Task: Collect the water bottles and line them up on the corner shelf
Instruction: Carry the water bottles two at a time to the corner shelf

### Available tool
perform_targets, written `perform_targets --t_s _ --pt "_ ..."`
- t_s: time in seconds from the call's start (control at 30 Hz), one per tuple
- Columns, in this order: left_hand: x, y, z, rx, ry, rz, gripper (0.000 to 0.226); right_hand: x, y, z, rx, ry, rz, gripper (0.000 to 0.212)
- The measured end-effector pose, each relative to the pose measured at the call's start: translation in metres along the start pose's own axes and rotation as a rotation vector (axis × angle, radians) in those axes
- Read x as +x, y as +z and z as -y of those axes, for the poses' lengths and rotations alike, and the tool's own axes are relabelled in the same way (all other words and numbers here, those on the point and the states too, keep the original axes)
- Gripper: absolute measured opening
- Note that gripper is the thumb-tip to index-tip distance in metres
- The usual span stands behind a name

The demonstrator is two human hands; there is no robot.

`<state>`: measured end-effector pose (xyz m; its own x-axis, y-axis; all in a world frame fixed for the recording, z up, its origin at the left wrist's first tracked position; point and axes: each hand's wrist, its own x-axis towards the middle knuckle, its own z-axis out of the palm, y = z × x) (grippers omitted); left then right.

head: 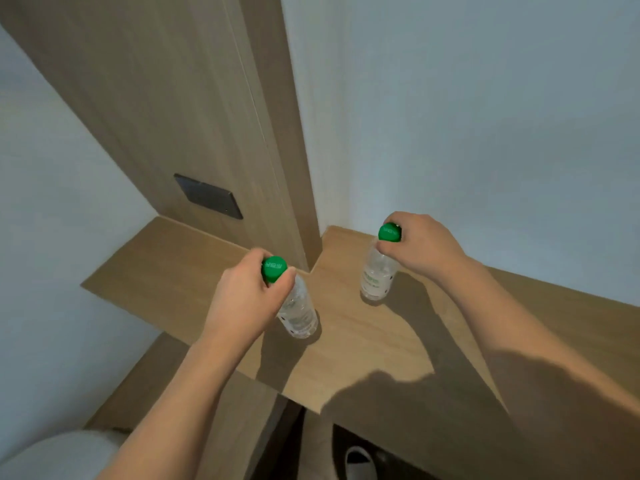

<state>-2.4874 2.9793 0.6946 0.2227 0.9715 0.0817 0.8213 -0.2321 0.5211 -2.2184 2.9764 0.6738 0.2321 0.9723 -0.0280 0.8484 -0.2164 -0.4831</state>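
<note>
**Two bottles on the corner shelf, one in each hand**

The left hand (pixel 242 299) grasps the neck of the left bottle (pixel 298 313), its fingers and thumb curled just below the green cap (pixel 273 269). This clear bottle stands on the wooden corner shelf (pixel 363 341), near the front edge, and leans slightly away from the hand at its base.

The right hand (pixel 422 247) grasps the right bottle (pixel 377 275) the same way, fingers wrapped round the neck beside its green cap (pixel 390 232). That bottle stands further back on the shelf, close to the white wall (pixel 485 116) and just right of the wooden panel (pixel 194 109) that rises from the corner. The two bottles are well apart, with bare shelf between them.

A dark switch plate (pixel 207 196) sits low on the panel, above the left part of the shelf. Both forearms cast broad shadows over the shelf front. Below the shelf, on the floor, a white slipper (pixel 360 462) shows, and a pale rounded object (pixel 59 455) fills the bottom left corner.
</note>
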Motion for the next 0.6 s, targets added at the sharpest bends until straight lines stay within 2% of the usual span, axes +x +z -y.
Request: perform_targets --t_s 0.17,0.3,0.43,0.6 --pt "0.069 0.034 0.024 0.087 -0.003 0.079 0.034 0.069 0.023 -0.006 -0.058 0.045 0.000 0.031" --pt "0.098 0.061 0.036 0.113 0.004 0.169 0.033 0.099 0.041 -0.013 -0.054 0.083 0.005 0.029" --pt "0.116 0.075 0.040 0.069 -0.007 0.204 0.034 0.120 0.054 -0.020 0.101 0.177 -0.015 0.025" --pt "0.124 0.075 0.045 -0.002 -0.016 0.288 0.031 0.125 0.060 -0.023 0.095 0.215 -0.012 0.027"
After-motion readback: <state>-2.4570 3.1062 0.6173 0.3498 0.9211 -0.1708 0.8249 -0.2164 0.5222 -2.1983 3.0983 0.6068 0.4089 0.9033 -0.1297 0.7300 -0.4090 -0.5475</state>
